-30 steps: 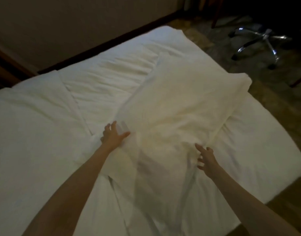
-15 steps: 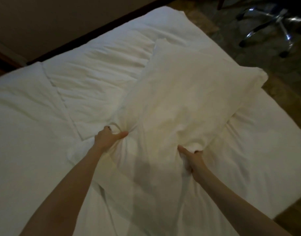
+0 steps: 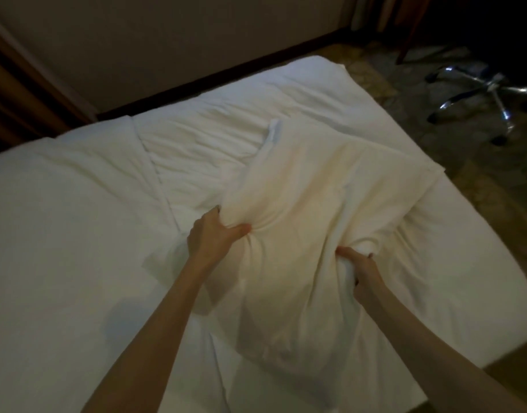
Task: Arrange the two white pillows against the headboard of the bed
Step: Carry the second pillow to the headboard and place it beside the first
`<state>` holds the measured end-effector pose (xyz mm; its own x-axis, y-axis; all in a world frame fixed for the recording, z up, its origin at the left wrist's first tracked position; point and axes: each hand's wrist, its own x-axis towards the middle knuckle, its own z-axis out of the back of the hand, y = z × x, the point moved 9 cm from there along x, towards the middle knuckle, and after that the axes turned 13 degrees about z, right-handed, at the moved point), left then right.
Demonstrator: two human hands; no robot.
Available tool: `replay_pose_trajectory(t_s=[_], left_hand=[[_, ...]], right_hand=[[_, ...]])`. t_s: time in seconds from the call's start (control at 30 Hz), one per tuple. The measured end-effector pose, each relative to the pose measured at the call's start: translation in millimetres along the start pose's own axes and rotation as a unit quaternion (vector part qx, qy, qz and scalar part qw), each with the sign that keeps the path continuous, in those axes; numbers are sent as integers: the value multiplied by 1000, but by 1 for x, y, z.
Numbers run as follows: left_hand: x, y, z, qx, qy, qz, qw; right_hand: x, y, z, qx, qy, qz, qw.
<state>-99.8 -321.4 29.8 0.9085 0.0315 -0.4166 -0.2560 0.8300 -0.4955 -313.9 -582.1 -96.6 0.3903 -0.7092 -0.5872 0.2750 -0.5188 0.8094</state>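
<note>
- White pillow (image 3: 325,198) lies skewed across the middle of the bed (image 3: 62,234), its far corner toward the bed's right edge, near edge bunched up in both hands.
- Left hand (image 3: 210,236) clamps the pillow's near-left part, thumb on top, fingers curled under a fistful of cover.
- Right hand (image 3: 362,268) has the near-right part; fingers closed tight around a wad of fabric.
- Second pillow: a flatter white slab (image 3: 202,162) sits toward the bed's far edge by the wall (image 3: 167,46), probably it, cannot tell for sure.
- Headboard: brown wood panel (image 3: 14,93) at the far-left corner may be it; dim, unsure.
- Step looks like lift-and-carry, task early.
- To do it well: grip the filling, not just loose cover, or the case slides; keep both hands level; swing toward the bed's head end; set long edge flush, upright.
- Chair base (image 3: 480,93) on the floor right, clear of the move.
</note>
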Motion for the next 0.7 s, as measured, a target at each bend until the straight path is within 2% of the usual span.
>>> replay_pose_trajectory(t_s=[0.17,0.33,0.53,0.7], left_hand=[[-54,-12,56,-59,-55,-61,995],[-98,11,128,-130,-105,-106,980],[-140,107,223,-214,-163,-118,956],[-169,207,290,-264,-219,-107,933]], right_hand=[[-43,24,-2,12,13,38,999],[-96,36,-33,19,51,72,996],[-187,26,-101,37,134,127,982],[-263,2,-164,8,218,161,962]])
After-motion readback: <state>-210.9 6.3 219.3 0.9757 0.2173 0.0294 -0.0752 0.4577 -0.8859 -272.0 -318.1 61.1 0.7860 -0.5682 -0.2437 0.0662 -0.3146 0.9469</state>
